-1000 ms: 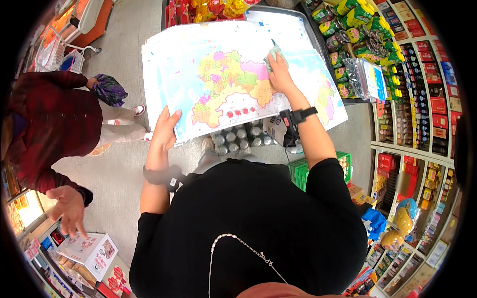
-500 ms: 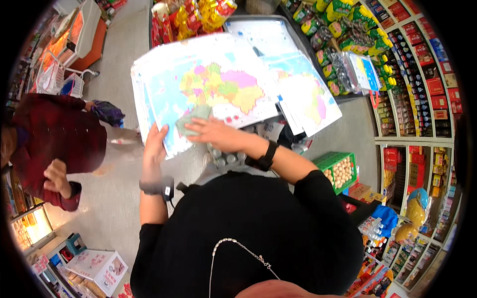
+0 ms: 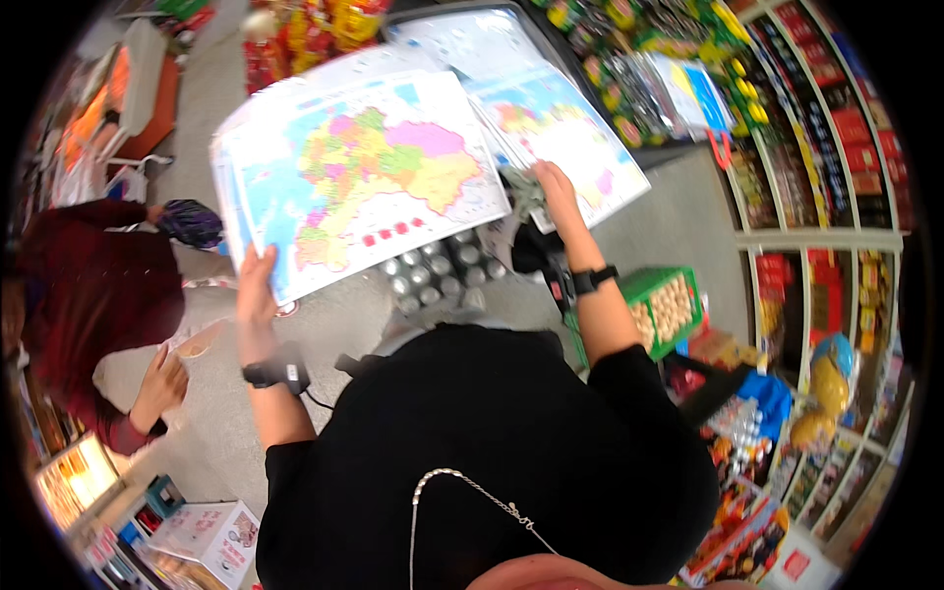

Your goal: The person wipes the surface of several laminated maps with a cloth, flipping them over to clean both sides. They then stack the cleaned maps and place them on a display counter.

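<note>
Nearest, silver-topped cans (image 3: 433,280) are seen low down, partly covered by the lower edge of the map sheet (image 3: 383,162). To the right, a green crate (image 3: 644,283) is filled with eggs (image 3: 672,307). The map sheet is held out in front of the torso, set at a slant, with more sheets stacked under its left edge. A second map sheet (image 3: 578,133) is seen to its right; its near edge is partly blocked by the right hand (image 3: 559,197). Farther out, red and gold packets (image 3: 320,34) and green packages (image 3: 678,25) are stacked past the sheets, and stocked shelves (image 3: 821,239) are lined up at right. At left, a bystander (image 3: 108,275) in dark red plaid is seen, with a purple patterned bag (image 3: 190,224) held.

The left forearm is extended forward, the left hand (image 3: 258,285) placed at the map sheet's lower left corner. The right forearm is angled forward and inward, the hand placed between the two maps.

Left: thumb laid over the sheet, edge gripped; other fingers mostly hidden underneath. Right: fingers closed around a grey-green cloth (image 3: 521,187), which is bunched just beside the map sheet's right edge; cloth-to-sheet contact cannot be told.
</note>
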`<action>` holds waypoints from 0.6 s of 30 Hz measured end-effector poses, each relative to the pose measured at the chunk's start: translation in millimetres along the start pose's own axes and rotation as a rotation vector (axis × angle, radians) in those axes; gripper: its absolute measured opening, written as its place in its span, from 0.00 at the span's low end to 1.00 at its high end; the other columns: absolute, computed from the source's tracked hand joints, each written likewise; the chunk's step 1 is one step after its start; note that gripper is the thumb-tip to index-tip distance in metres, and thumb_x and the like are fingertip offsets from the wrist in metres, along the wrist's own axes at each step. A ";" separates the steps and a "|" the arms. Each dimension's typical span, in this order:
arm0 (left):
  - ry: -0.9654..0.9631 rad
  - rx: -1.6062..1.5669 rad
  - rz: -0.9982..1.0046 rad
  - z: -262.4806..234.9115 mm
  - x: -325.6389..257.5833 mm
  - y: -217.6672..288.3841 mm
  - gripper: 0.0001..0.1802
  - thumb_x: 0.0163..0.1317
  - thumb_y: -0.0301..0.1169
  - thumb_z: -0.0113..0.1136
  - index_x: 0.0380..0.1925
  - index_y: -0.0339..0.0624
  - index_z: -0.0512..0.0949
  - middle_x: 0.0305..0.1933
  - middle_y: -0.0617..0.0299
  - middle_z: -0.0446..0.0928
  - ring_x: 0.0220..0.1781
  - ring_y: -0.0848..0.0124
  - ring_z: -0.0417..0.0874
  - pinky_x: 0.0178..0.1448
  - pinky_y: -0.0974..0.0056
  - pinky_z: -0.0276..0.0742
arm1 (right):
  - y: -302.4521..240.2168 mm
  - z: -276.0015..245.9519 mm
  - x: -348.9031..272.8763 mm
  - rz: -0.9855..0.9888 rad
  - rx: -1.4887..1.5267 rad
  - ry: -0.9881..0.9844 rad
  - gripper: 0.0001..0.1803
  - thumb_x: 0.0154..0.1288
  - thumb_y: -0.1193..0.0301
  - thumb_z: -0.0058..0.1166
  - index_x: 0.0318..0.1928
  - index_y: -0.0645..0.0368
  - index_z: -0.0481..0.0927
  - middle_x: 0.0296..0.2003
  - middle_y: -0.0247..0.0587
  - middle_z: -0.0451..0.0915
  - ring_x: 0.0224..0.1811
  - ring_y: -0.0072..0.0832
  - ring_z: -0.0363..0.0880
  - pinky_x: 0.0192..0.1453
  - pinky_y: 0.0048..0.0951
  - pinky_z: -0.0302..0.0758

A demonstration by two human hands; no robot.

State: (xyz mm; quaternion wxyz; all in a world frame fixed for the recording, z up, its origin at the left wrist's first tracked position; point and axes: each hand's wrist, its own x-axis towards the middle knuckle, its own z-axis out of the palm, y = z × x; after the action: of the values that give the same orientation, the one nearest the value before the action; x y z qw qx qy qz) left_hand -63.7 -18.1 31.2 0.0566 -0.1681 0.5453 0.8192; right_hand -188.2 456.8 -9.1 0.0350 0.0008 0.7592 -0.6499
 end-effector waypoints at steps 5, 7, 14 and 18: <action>-0.122 0.020 0.063 35.3 -8.5 2.5 0.30 0.66 0.29 0.52 0.65 0.33 0.56 0.63 0.53 0.67 0.61 0.65 0.71 0.63 0.61 0.70 | -25.8 -5.3 -20.5 0.286 0.265 -0.111 0.28 0.67 0.51 0.49 0.51 0.66 0.75 0.50 0.42 0.76 0.56 0.27 0.69 0.63 0.27 0.61; -0.150 0.064 0.080 42.9 -4.7 -4.4 0.30 0.66 0.30 0.52 0.65 0.32 0.56 0.63 0.53 0.67 0.62 0.66 0.70 0.63 0.62 0.69 | -30.6 -19.1 -24.6 0.369 0.258 -0.159 0.31 0.65 0.51 0.51 0.54 0.67 0.74 0.52 0.44 0.75 0.57 0.29 0.69 0.62 0.28 0.61; -0.224 0.004 0.019 75.7 0.0 -3.7 0.28 0.68 0.33 0.51 0.64 0.34 0.60 0.58 0.53 0.71 0.57 0.69 0.74 0.59 0.65 0.72 | -33.3 -48.3 -43.1 0.280 0.526 -0.019 0.26 0.64 0.59 0.53 0.54 0.67 0.72 0.48 0.44 0.78 0.47 0.29 0.77 0.52 0.28 0.72; -0.051 0.129 0.068 80.0 -6.8 22.0 0.21 0.69 0.35 0.50 0.59 0.40 0.66 0.49 0.57 0.77 0.50 0.73 0.77 0.53 0.67 0.76 | -32.7 -87.7 -55.8 0.246 0.685 0.141 0.28 0.67 0.58 0.49 0.58 0.68 0.68 0.52 0.47 0.76 0.51 0.34 0.77 0.55 0.32 0.73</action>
State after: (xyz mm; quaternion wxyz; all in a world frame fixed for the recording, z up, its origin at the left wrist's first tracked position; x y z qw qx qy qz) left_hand -80.5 46.8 80.6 0.0535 -0.1247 0.6007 0.7879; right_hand -138.6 540.8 39.6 0.0581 0.1487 0.4924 -0.8556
